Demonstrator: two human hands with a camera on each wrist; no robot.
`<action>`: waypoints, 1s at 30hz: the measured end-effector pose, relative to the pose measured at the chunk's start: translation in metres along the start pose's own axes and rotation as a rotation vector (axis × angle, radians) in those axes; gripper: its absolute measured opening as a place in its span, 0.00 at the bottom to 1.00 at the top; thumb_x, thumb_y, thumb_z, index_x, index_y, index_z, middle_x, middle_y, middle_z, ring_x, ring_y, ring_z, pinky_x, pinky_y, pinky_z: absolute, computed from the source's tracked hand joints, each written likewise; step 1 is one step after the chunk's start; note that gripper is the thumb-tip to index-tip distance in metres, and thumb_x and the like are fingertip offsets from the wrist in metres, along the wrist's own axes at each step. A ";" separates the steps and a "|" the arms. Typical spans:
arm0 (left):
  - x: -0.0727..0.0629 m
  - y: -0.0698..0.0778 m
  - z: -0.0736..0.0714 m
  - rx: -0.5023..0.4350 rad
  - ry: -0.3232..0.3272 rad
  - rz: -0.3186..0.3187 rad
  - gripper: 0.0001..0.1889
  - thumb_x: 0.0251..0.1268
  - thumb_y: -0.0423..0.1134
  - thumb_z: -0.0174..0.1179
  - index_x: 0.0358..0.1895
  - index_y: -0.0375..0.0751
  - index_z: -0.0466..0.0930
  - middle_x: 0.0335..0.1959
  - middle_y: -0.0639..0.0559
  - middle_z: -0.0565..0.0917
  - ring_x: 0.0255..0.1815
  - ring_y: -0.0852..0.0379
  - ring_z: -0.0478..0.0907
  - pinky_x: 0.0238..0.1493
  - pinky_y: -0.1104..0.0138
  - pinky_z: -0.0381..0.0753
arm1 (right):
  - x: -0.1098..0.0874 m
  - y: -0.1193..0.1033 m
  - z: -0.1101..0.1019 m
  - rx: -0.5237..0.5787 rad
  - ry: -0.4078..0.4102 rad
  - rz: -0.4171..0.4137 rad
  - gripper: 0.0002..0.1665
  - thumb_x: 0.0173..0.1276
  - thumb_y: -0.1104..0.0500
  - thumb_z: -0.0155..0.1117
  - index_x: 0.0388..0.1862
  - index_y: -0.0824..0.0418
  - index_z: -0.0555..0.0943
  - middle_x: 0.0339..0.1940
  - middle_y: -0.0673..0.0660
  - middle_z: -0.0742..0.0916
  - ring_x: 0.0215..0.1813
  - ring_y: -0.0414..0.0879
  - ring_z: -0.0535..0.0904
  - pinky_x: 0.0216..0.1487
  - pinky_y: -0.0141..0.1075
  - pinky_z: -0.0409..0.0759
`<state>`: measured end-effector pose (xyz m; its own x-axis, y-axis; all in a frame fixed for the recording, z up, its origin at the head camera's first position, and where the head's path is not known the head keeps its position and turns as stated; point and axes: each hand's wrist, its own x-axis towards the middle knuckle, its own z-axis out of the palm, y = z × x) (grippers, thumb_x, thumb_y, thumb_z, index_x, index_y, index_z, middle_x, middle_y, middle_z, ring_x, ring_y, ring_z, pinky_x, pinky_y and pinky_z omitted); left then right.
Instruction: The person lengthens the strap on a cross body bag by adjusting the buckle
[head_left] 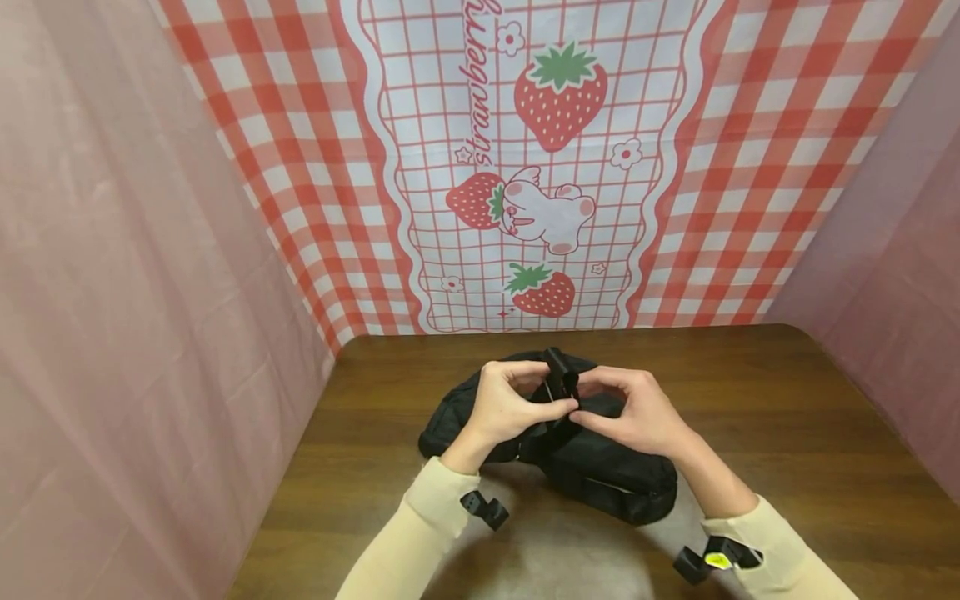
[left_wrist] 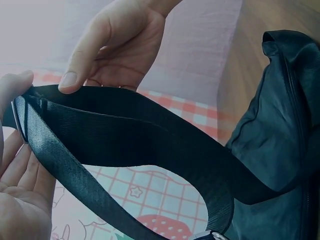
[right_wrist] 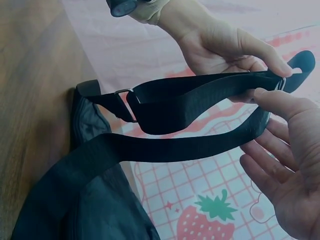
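A black fabric bag (head_left: pixel 615 472) with a wide black webbing strap (right_wrist: pixel 185 147) lies on the table. Both hands hold the strap above the bag, close together. At a thin metal slider (left_wrist: pixel 19 120) on the strap, my left hand (head_left: pixel 501 408) pinches the webbing between thumb and fingers. From the other side, my right hand (head_left: pixel 643 414) also pinches the strap beside the slider, its thumb close to the left thumb. A loop of strap hangs between the slider and a metal ring (right_wrist: pixel 131 106) near the bag. Some fingertips are hidden behind the webbing.
The bag rests on a brown wooden table (head_left: pixel 360 467). Behind the table hangs a red-and-white checked cloth (head_left: pixel 300 125) with strawberry prints. Pink curtains (head_left: pixel 150 333) stand along both sides. Each sleeve cuff carries a small black camera (head_left: pixel 486 508).
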<state>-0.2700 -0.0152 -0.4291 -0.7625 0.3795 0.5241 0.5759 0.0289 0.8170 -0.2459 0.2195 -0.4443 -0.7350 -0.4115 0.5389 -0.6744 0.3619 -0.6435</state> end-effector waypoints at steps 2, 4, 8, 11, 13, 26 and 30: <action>0.000 0.001 0.000 -0.001 0.010 0.003 0.21 0.51 0.29 0.81 0.50 0.29 0.91 0.44 0.34 0.93 0.38 0.56 0.93 0.46 0.63 0.93 | -0.001 0.001 0.000 -0.014 0.002 -0.002 0.22 0.61 0.65 0.83 0.54 0.54 0.89 0.46 0.51 0.92 0.48 0.38 0.89 0.54 0.28 0.88; -0.001 0.001 0.000 0.000 0.024 0.005 0.21 0.51 0.29 0.81 0.51 0.27 0.91 0.45 0.33 0.92 0.39 0.51 0.93 0.46 0.63 0.93 | -0.002 0.002 -0.001 -0.029 0.008 -0.006 0.22 0.61 0.66 0.83 0.53 0.55 0.89 0.46 0.51 0.92 0.47 0.38 0.89 0.54 0.27 0.87; -0.001 0.002 -0.001 0.002 0.047 -0.009 0.23 0.50 0.29 0.81 0.52 0.26 0.90 0.47 0.32 0.92 0.40 0.49 0.93 0.47 0.66 0.92 | -0.004 0.004 -0.001 -0.054 0.021 -0.013 0.23 0.59 0.66 0.84 0.53 0.56 0.89 0.45 0.51 0.92 0.47 0.38 0.89 0.52 0.26 0.87; -0.002 0.002 0.000 -0.008 0.049 -0.019 0.23 0.50 0.28 0.81 0.52 0.26 0.90 0.48 0.32 0.92 0.40 0.56 0.93 0.47 0.67 0.91 | -0.006 0.006 -0.001 -0.067 0.024 -0.008 0.23 0.58 0.66 0.85 0.53 0.57 0.89 0.46 0.52 0.92 0.47 0.39 0.89 0.52 0.26 0.87; -0.002 0.002 0.001 -0.013 0.051 -0.015 0.23 0.49 0.28 0.81 0.52 0.26 0.90 0.47 0.32 0.92 0.39 0.62 0.92 0.46 0.67 0.91 | -0.007 0.007 -0.002 -0.076 0.022 0.002 0.24 0.58 0.66 0.85 0.53 0.57 0.89 0.46 0.52 0.92 0.46 0.41 0.89 0.52 0.26 0.87; -0.003 0.000 0.005 -0.030 0.065 0.024 0.22 0.49 0.27 0.82 0.51 0.26 0.90 0.42 0.32 0.92 0.37 0.56 0.93 0.44 0.67 0.92 | -0.013 0.011 -0.004 -0.134 0.028 -0.002 0.25 0.56 0.62 0.87 0.53 0.54 0.89 0.46 0.50 0.92 0.45 0.43 0.90 0.51 0.29 0.89; -0.002 -0.001 0.008 -0.026 0.059 0.047 0.23 0.48 0.27 0.82 0.51 0.26 0.90 0.42 0.32 0.92 0.37 0.50 0.93 0.44 0.66 0.92 | -0.010 0.010 0.001 -0.120 0.039 -0.026 0.26 0.55 0.62 0.88 0.52 0.49 0.89 0.45 0.45 0.92 0.47 0.38 0.90 0.53 0.28 0.88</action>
<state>-0.2663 -0.0088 -0.4329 -0.7513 0.3249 0.5744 0.6041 -0.0119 0.7969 -0.2452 0.2260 -0.4568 -0.7180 -0.3898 0.5766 -0.6948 0.4498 -0.5612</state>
